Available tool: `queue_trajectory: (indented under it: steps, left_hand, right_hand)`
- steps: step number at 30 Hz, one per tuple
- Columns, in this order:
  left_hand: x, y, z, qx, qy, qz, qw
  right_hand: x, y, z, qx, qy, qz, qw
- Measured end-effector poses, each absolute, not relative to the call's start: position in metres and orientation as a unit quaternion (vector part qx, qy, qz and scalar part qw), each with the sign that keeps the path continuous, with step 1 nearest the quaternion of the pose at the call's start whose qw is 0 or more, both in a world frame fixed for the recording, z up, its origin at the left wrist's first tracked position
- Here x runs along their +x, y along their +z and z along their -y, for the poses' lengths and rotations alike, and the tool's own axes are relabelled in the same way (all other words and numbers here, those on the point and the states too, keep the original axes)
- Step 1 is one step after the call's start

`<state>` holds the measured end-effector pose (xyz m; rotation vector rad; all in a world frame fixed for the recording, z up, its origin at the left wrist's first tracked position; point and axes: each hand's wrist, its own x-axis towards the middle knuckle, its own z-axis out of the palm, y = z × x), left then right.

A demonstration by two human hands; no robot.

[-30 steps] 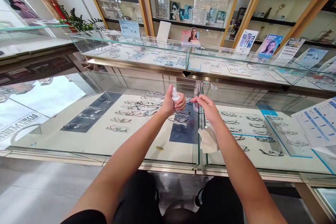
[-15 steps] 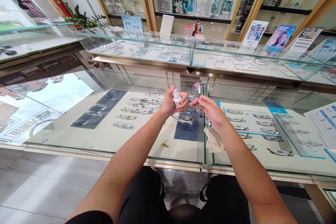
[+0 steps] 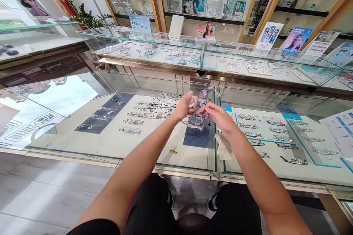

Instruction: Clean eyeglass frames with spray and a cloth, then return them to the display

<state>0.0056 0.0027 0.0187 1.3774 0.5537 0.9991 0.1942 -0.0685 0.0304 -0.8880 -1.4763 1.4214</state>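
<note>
My left hand (image 3: pixel 185 107) is wrapped round a small white spray bottle (image 3: pixel 191 102), its thumb over the top, above the glass counter. Just to the right, my right hand (image 3: pixel 216 114) pinches a pair of glasses (image 3: pixel 203 96) with clear lenses, held up beside the bottle. A beige cloth (image 3: pixel 224 147) hangs below my right wrist, partly hidden by the forearm. Rows of glasses (image 3: pixel 130 130) lie in the case under the glass.
A glass counter (image 3: pixel 165 163) spans the front, with a small yellow item (image 3: pixel 173 152) in view. Behind stands another display case (image 3: pixel 154 62) with upright cards. A white leaflet (image 3: pixel 339 130) is at the right, a plant (image 3: pixel 85 18) at the back left.
My left hand has shifted slightly right and turned, so the bottle is more hidden and faces the glasses. The glasses have tilted and moved slightly left in my right hand.
</note>
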Motion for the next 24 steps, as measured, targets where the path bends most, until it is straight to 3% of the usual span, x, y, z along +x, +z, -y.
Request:
queue_trajectory:
  steps: [12,20,24]
  left_hand:
    - [0.007,0.015,-0.003,0.605,0.413,-0.261,0.628]
    - [0.012,0.011,0.003,0.643,0.373,-0.258,0.617]
    - [0.016,0.004,0.007,0.668,0.353,-0.258,0.602]
  right_hand:
    - [0.19,0.029,0.07,-0.342,0.588,0.594,0.43]
    - [0.208,0.034,0.057,-0.335,0.558,0.515,0.558]
    - [0.207,0.033,0.056,-0.329,0.555,0.507,0.572]
